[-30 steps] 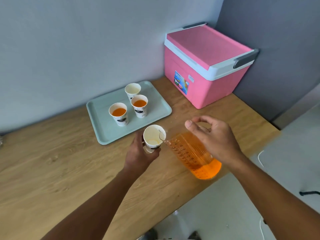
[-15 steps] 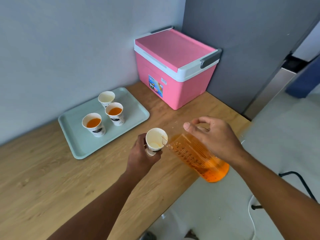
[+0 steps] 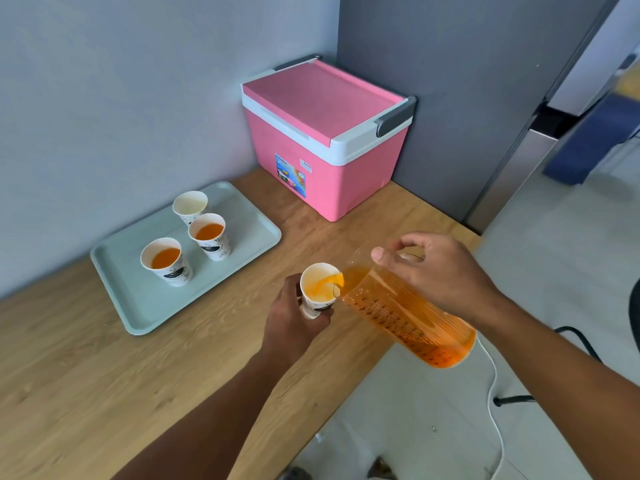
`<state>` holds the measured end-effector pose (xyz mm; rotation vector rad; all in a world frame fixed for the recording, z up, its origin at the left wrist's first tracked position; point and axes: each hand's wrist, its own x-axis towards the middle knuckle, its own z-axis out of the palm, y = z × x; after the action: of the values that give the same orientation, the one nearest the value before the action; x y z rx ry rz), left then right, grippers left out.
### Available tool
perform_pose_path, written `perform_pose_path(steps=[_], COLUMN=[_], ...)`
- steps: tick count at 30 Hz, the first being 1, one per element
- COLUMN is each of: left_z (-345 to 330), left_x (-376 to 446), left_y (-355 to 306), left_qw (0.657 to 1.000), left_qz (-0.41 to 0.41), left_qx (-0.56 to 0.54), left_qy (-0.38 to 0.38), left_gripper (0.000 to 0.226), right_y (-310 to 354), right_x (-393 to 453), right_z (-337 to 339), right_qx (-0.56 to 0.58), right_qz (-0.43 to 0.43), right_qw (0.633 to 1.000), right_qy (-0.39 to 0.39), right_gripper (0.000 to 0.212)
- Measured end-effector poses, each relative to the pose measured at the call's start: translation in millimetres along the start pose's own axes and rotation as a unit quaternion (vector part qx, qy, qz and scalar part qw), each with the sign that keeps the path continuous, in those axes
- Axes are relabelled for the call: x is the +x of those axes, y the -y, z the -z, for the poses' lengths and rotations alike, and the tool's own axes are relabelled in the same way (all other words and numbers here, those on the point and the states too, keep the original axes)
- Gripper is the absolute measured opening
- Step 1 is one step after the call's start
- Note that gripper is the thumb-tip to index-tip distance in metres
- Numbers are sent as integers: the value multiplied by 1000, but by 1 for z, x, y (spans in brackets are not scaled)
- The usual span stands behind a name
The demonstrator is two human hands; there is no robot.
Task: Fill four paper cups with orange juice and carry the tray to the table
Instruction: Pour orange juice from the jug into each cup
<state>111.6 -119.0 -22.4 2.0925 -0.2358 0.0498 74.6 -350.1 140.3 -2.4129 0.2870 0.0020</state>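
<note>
My left hand [image 3: 291, 317] grips a white paper cup [image 3: 317, 289] above the wooden counter. My right hand [image 3: 440, 275] holds a clear measuring jug [image 3: 401, 313] of orange juice, tilted steeply with its spout at the cup's rim. Juice streams into the cup. A pale green tray [image 3: 131, 299] lies to the left by the wall. On it stand two cups with juice, one nearer [image 3: 166, 261] and one behind it [image 3: 210, 236], and an empty cup [image 3: 190, 206] at the back.
A pink cooler box [image 3: 325, 140] with a white rim stands in the back corner of the counter [image 3: 86, 393]. The counter's edge runs diagonally under the jug; beyond it are grey floor, a white cable [image 3: 495, 403] and a dark chair base [image 3: 512, 400].
The jug has tipped further and juice now flows into the held cup, which was empty before. The view has swung to the right, shifting the tray and cooler leftward.
</note>
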Motion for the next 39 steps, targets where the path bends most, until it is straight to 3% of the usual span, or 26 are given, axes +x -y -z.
perform_pose_path(steps=[24,39], left_z=[-43,-47], left_x=[-2,-3], left_y=[-25,-26], left_qw=[998,999], left_qz=[5,5], left_qx=[-25,-19], left_qy=[55,44], left_gripper=[78,79], right_y=[-26,-24], right_x=[-7,-3], right_z=[35,36], right_qx=[-39,-61], right_qz=[-30,-23], right_qw=[999,998], right_qy=[-3,6], right_gripper=[56,54])
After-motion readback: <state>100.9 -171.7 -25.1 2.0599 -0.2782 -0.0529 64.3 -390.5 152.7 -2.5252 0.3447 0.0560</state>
